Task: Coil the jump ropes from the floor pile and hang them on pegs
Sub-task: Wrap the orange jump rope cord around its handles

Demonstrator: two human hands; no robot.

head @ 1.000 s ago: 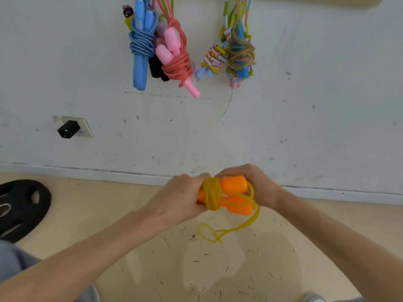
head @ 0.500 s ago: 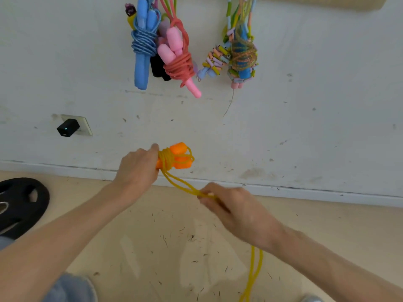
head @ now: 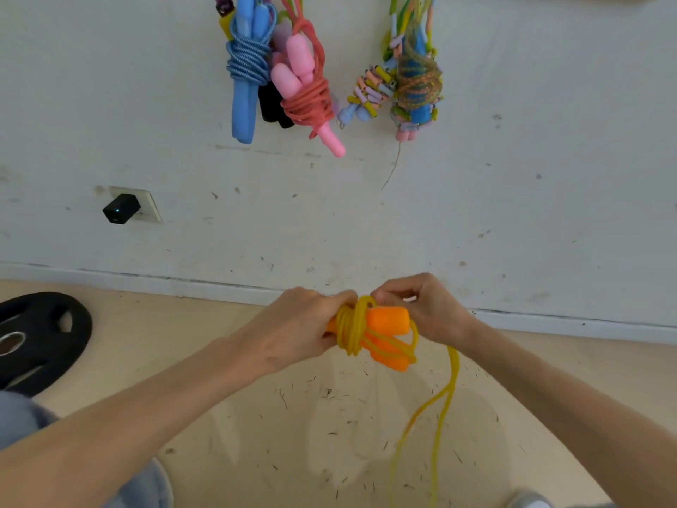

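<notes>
Centre frame, the left hand (head: 296,328) grips the orange handles (head: 388,322) bound in yellow rope (head: 351,330); the right hand (head: 421,309) pinches the rope, loose strands trailing toward the lower right.

1. Single view: cam on my head, wide-angle, pitched forward and down.
2. Faces the white wall (head: 513,214) roughly square-on; skirting line bows across mid-frame, floor (head: 256,452) fills the lower half.
3. Close in: my left hand (head: 293,331) and right hand (head: 428,313) sit just below centre, both gripping the yellow rope (head: 351,324), forearms entering from the bottom corners.
4. Top edge crops the hung ropes (head: 311,97); weight plate (head: 44,361) is clipped at the left edge, black plug (head: 121,209) above it.
</notes>
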